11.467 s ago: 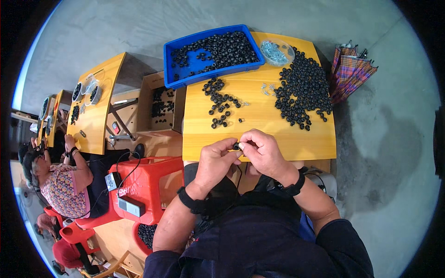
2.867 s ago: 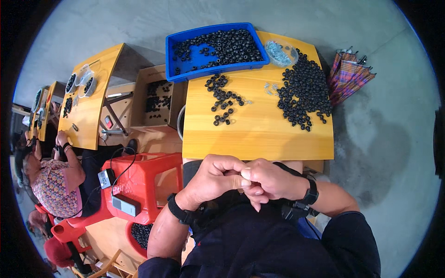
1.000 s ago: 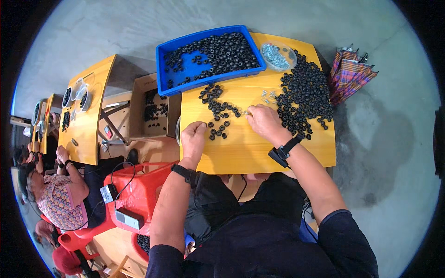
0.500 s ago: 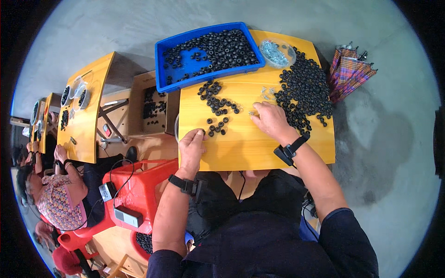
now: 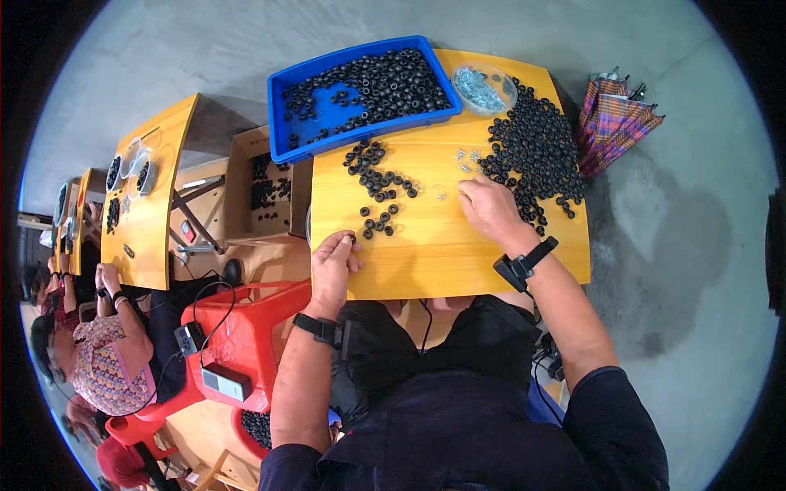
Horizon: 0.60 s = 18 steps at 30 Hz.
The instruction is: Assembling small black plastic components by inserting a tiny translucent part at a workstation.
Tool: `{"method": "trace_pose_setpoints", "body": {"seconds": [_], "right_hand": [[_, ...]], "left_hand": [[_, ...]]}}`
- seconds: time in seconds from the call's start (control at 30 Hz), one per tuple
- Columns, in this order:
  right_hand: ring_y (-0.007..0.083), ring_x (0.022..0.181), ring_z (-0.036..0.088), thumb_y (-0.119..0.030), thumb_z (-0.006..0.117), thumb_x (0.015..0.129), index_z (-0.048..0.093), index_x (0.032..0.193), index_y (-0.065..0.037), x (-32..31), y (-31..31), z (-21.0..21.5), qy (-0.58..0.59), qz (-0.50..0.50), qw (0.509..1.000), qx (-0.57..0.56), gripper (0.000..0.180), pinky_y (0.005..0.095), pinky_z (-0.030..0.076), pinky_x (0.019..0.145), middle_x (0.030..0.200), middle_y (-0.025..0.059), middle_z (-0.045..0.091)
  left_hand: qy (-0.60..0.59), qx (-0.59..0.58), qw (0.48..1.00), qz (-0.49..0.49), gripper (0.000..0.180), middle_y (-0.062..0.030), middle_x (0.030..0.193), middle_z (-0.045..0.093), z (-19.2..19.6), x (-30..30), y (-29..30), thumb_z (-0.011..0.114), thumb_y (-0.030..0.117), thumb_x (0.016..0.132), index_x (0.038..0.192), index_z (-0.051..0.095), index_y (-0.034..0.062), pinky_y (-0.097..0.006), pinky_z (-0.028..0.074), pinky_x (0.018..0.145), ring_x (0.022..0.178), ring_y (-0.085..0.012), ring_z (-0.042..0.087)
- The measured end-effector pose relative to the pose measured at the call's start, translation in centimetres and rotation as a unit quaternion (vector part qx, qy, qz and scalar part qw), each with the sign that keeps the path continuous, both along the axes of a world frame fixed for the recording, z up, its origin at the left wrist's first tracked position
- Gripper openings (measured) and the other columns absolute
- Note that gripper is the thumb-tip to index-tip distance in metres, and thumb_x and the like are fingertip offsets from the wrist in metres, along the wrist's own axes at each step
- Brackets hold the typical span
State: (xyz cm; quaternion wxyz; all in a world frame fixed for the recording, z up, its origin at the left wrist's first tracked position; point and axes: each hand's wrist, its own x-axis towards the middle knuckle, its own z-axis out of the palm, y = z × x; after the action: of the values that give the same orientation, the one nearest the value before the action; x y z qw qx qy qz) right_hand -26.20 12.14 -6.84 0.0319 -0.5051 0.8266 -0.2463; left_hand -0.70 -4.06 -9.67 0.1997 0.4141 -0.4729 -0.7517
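Observation:
My left hand (image 5: 332, 260) is near the table's front left, its thumb and finger pinched on a small black round piece (image 5: 353, 238). A few hollow black pieces (image 5: 379, 223) lie just beyond it, with a longer cluster (image 5: 378, 180) farther off. My right hand (image 5: 491, 211) hovers over the table's right half, fingers curled together; whatever they hold is hidden. Small silvery metal bits (image 5: 440, 196) lie left of its fingertips, and more clear or metallic bits (image 5: 467, 157) lie beyond. A large heap of black pieces (image 5: 536, 143) spreads to its right.
A blue tray (image 5: 282, 151) of black pieces stands at the yellow table's (image 5: 417, 278) far left. Beside it is a clear bowl (image 5: 509, 102) of small metal parts. A folded plaid umbrella (image 5: 614, 123) is at right, a red stool (image 5: 270, 319) at left. Other people sit farther left.
My right hand has shifted right, away from the small metal bits, and its fingers are more curled. My left hand keeps its pinch in nearly the same place. The view has shifted slightly.

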Motion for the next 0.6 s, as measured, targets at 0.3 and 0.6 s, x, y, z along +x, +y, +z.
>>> {"method": "trace_pose_setpoints", "body": {"seconds": [0.3,0.6], "right_hand": [[0.0374,0.074,0.061,-0.013,0.056,0.084,0.059,0.081,-0.002,0.6,-2.3,-0.9,-0.006,0.073,0.997,0.024,0.013,0.0461,0.049,0.067,0.080,0.0176,0.058],[0.0372,0.076,0.061,-0.012,0.056,0.086,0.060,0.082,0.000,1.4,-1.8,2.3,-0.035,0.033,0.997,-0.055,0.013,0.0455,0.049,0.067,0.082,0.0187,0.060]], "left_hand": [[-0.014,-0.009,1.000,-0.004,0.020,-0.0040,0.077,0.057,0.0,0.2,-0.3,0.053,0.015,0.094,0.102,0.059,-0.0022,-0.026,0.048,0.057,0.054,-0.0088,0.046],[0.011,0.007,1.000,0.012,0.018,-0.0048,0.078,0.057,-0.2,0.3,-0.4,0.053,0.013,0.094,0.102,0.058,-0.0020,-0.027,0.050,0.060,0.055,-0.0098,0.048]]}}
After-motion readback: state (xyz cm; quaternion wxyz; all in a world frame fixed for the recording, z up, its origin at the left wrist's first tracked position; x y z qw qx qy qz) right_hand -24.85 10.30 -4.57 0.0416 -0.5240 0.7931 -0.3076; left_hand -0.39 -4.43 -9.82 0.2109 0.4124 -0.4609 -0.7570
